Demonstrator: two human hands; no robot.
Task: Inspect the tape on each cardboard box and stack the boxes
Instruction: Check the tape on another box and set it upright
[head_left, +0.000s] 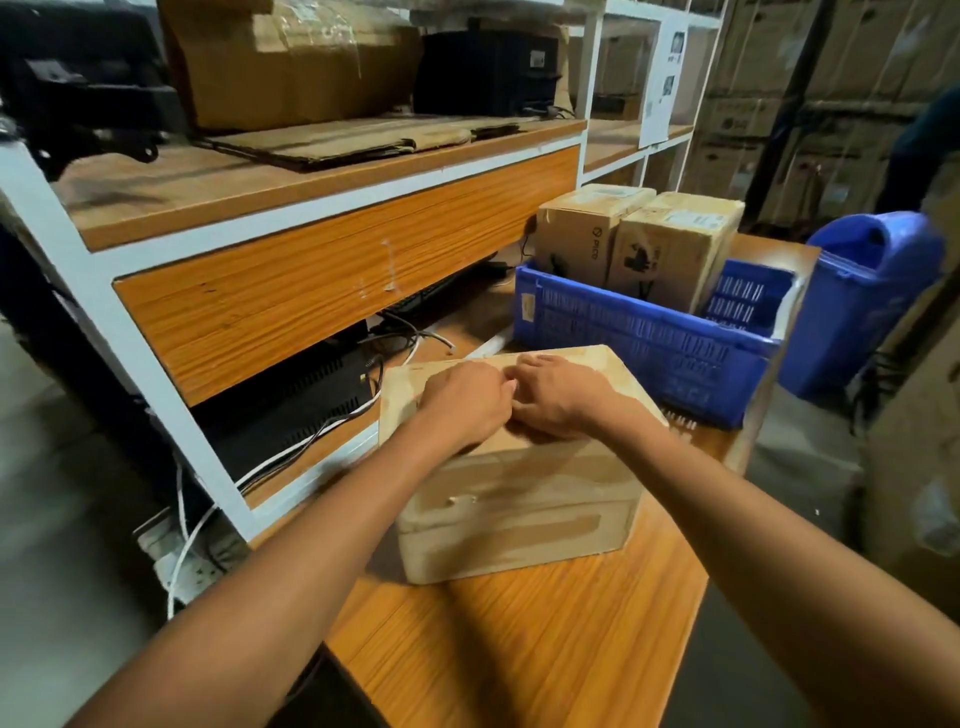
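Observation:
A taped cardboard box (511, 493) stands on the wooden table (545, 649) in front of me. Both hands rest on its top face, side by side and touching at the fingertips. My left hand (467, 400) has its fingers curled down against the top, and my right hand (558, 397) lies next to it with fingers bent; whether they pinch the tape is hidden. Clear tape strips run across the box's front. Two more cardboard boxes (587, 234) (675, 244) stand upright in a blue plastic crate (644, 348) behind the first box.
A white-framed shelf unit (322, 208) with wooden boards stands at the left, holding cardboard, black devices and cables. A blue bin (862, 301) stands at the right past the table's edge. Stacked cartons fill the back right.

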